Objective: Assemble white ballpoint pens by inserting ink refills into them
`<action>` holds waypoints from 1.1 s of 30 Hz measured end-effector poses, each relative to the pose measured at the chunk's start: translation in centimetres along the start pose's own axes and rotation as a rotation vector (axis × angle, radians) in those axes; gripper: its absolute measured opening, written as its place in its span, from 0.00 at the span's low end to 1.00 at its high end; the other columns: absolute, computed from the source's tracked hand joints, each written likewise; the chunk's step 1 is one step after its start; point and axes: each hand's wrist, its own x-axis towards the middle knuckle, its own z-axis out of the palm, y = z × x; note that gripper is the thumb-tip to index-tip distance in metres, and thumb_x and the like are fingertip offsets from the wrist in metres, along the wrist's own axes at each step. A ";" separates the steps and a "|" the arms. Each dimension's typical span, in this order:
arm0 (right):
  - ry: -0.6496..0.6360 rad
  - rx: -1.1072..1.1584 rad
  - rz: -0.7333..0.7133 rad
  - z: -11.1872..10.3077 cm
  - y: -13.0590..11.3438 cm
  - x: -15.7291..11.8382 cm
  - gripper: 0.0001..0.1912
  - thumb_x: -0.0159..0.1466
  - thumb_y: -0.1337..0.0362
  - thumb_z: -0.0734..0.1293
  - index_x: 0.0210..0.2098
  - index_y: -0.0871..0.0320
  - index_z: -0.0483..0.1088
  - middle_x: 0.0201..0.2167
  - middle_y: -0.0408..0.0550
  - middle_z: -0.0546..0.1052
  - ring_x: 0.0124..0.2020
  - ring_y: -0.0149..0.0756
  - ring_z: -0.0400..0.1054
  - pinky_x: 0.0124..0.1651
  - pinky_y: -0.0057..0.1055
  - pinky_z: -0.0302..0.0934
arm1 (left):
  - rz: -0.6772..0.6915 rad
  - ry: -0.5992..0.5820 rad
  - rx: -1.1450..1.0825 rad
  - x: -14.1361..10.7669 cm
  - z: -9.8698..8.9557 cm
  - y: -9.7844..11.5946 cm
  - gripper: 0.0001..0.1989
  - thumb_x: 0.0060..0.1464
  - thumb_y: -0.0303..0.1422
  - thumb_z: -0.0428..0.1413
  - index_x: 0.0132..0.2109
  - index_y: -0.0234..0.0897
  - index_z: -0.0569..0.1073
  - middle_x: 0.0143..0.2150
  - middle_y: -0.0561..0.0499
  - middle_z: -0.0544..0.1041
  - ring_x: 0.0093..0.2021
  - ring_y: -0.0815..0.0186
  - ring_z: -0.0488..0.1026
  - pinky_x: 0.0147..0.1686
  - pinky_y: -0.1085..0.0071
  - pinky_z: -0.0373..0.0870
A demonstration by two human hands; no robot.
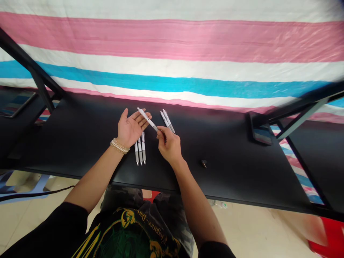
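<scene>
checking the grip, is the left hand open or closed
Open: the left hand shows its palm, fingers extended, while the right hand holds a white pen.

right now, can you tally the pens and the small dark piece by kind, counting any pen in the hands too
White-and-grey pens: 6 (1 in the right hand, 3 near the left hand, 2 just beyond the right hand)
Small dark piece: 1
Total visible: 7

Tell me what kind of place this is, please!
Probably a simple indoor workspace: there's a long black table, a striped sheet hanging behind it, and a row of three pens laid out.
</scene>
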 end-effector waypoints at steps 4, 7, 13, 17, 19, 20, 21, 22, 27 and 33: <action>-0.093 0.014 -0.088 0.6 -0.3 -0.2 0.11 0.71 0.64 0.59 0.48 0.58 0.71 0.36 0.50 0.80 0.35 0.37 0.75 0.42 0.30 0.66 | 0.003 0.006 -0.111 -0.3 0.0 0.1 0.17 0.62 0.44 0.50 0.30 0.39 0.68 0.25 0.52 0.66 0.27 0.67 0.69 0.35 0.66 0.71; -0.127 0.018 -0.130 1.2 -0.5 -0.4 0.11 0.71 0.65 0.59 0.49 0.58 0.70 0.39 0.51 0.80 0.37 0.37 0.75 0.43 0.31 0.66 | 0.019 -0.006 -0.161 -0.6 0.1 0.2 0.15 0.63 0.39 0.47 0.28 0.39 0.65 0.22 0.55 0.58 0.21 0.70 0.60 0.28 0.70 0.67; -0.126 0.001 -0.124 1.3 -0.4 -0.5 0.11 0.71 0.64 0.59 0.49 0.58 0.70 0.39 0.51 0.80 0.38 0.37 0.75 0.43 0.31 0.66 | 0.029 0.006 -0.150 -0.7 0.2 0.3 0.17 0.64 0.40 0.45 0.29 0.38 0.67 0.21 0.55 0.55 0.20 0.71 0.56 0.26 0.71 0.64; -0.115 -0.006 -0.124 1.2 -0.3 -0.4 0.12 0.72 0.64 0.58 0.49 0.58 0.70 0.39 0.51 0.80 0.37 0.38 0.75 0.43 0.31 0.66 | 0.031 -0.002 -0.171 -0.6 0.4 0.2 0.20 0.65 0.45 0.45 0.31 0.38 0.70 0.23 0.53 0.61 0.24 0.69 0.62 0.29 0.70 0.66; -0.106 -0.005 -0.109 1.2 -0.2 -0.4 0.12 0.72 0.64 0.57 0.49 0.58 0.70 0.38 0.51 0.80 0.37 0.38 0.74 0.43 0.31 0.66 | 0.023 0.009 -0.155 -0.6 0.5 0.2 0.23 0.64 0.50 0.45 0.31 0.38 0.71 0.25 0.51 0.63 0.26 0.67 0.66 0.30 0.69 0.68; -0.104 -0.005 -0.102 1.3 -0.2 -0.4 0.12 0.72 0.64 0.57 0.49 0.58 0.70 0.38 0.51 0.80 0.36 0.38 0.74 0.42 0.31 0.66 | 0.019 0.018 -0.143 -0.6 0.6 0.2 0.23 0.63 0.50 0.46 0.31 0.38 0.71 0.25 0.51 0.64 0.26 0.67 0.66 0.30 0.69 0.68; -0.104 -0.007 -0.099 1.3 -0.2 -0.4 0.12 0.72 0.64 0.57 0.49 0.58 0.70 0.38 0.51 0.80 0.36 0.38 0.74 0.42 0.31 0.66 | 0.018 0.025 -0.133 -0.6 0.6 0.2 0.22 0.64 0.49 0.46 0.31 0.38 0.71 0.24 0.52 0.63 0.25 0.68 0.65 0.30 0.69 0.68; -0.108 -0.009 -0.100 1.3 -0.2 -0.4 0.12 0.72 0.64 0.57 0.48 0.58 0.70 0.38 0.51 0.80 0.36 0.37 0.74 0.42 0.31 0.66 | 0.019 0.030 -0.126 -0.6 0.5 0.3 0.21 0.64 0.47 0.46 0.31 0.38 0.71 0.23 0.53 0.61 0.24 0.69 0.63 0.30 0.69 0.67; -0.123 -0.016 -0.112 1.3 -0.3 -0.4 0.12 0.72 0.64 0.58 0.48 0.58 0.70 0.38 0.50 0.80 0.36 0.37 0.74 0.41 0.30 0.65 | 0.037 0.013 -0.113 -0.6 0.0 0.4 0.20 0.65 0.44 0.45 0.31 0.38 0.72 0.20 0.55 0.58 0.21 0.70 0.59 0.28 0.70 0.66; -0.025 -0.092 -0.053 1.1 0.0 -0.4 0.11 0.71 0.63 0.59 0.47 0.57 0.71 0.34 0.49 0.80 0.32 0.37 0.73 0.39 0.31 0.64 | 0.098 0.041 -0.002 0.1 -0.5 0.3 0.35 0.57 0.63 0.43 0.42 0.36 0.76 0.38 0.41 0.77 0.44 0.57 0.76 0.39 0.65 0.70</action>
